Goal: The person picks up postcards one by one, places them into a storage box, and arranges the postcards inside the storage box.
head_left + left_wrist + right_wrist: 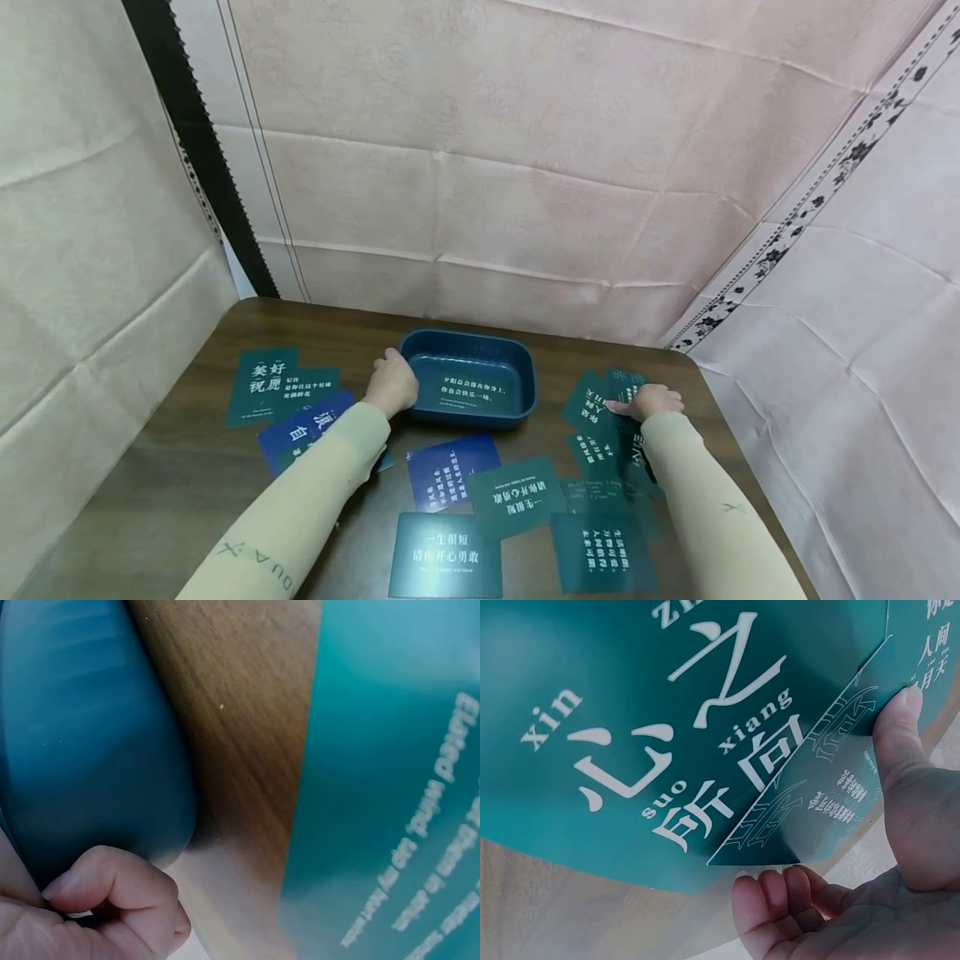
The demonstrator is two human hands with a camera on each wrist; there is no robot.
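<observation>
In the head view a dark blue plastic basin point(534, 379) stands at the back of the table, with a green printed card point(465, 393) lying inside it. My left hand point(392, 383) grips the basin's left end; in the left wrist view its fingers curl at the blue wall. At the right, my right hand point(651, 402) is over a cluster of overlapping green cards point(587, 400). In the right wrist view the thumb lies on a green card with outlined lettering point(802, 806), and curled fingertips meet its lower edge. A larger-lettered card point(630, 690) is beside it.
Left of the basin lie green cards point(258, 408) and a blue card point(281, 437). In front are a blue card point(427, 475) and green cards point(446, 575), some overlapping. Pale creased cloth point(480, 208) hangs behind the wooden table point(187, 467) and along its sides.
</observation>
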